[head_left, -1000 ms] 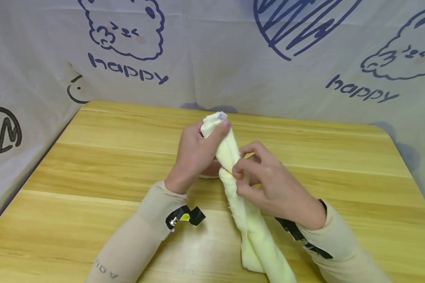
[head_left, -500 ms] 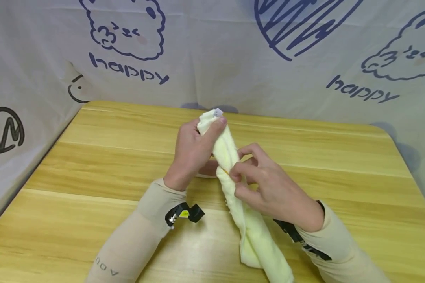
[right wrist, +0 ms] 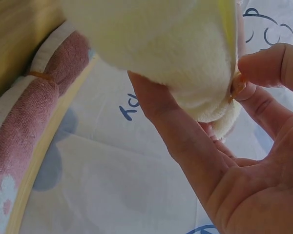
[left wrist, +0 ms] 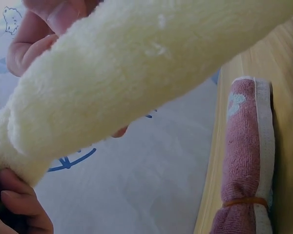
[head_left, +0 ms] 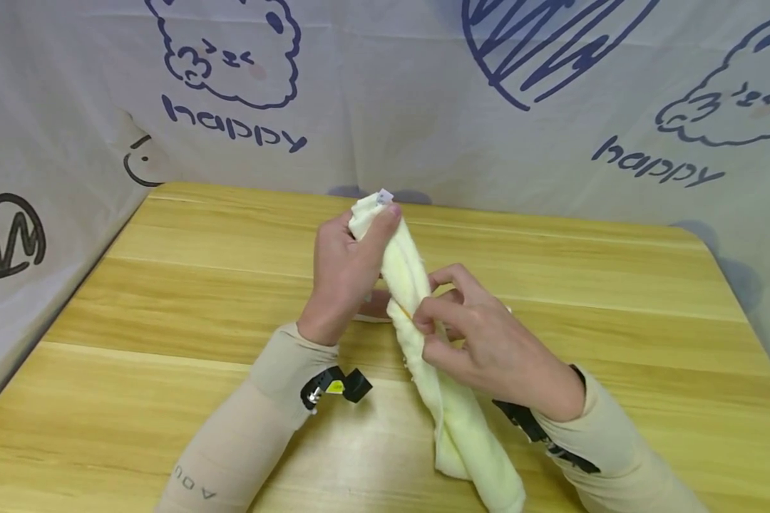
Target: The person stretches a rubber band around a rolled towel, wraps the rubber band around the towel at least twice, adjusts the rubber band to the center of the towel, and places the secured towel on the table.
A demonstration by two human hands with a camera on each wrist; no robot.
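Observation:
A pale yellow fluffy towel [head_left: 449, 406], rolled long, slants across the middle of the head view. My left hand [head_left: 346, 274] grips its upper end, the thumb lying along it near a small white label [head_left: 385, 196]. An orange rubber band [head_left: 406, 312] wraps the roll partway down, and the towel narrows there. My right hand [head_left: 481, 335] pinches this band at the towel's right side. In the right wrist view, the band [right wrist: 238, 87] shows between thumb and fingertip, and another finger touches the towel from below.
A rolled pink towel with a white edge [left wrist: 241, 146] lies on the wooden table [head_left: 186, 299] behind the hands, bound by an orange-brown band [left wrist: 245, 201]. A white cloth with drawings [head_left: 385, 92] hangs behind the table.
My left hand has shifted a little left and up with the towel's end, and the roll has swung left with it. My right hand stays at the band, slightly lower.

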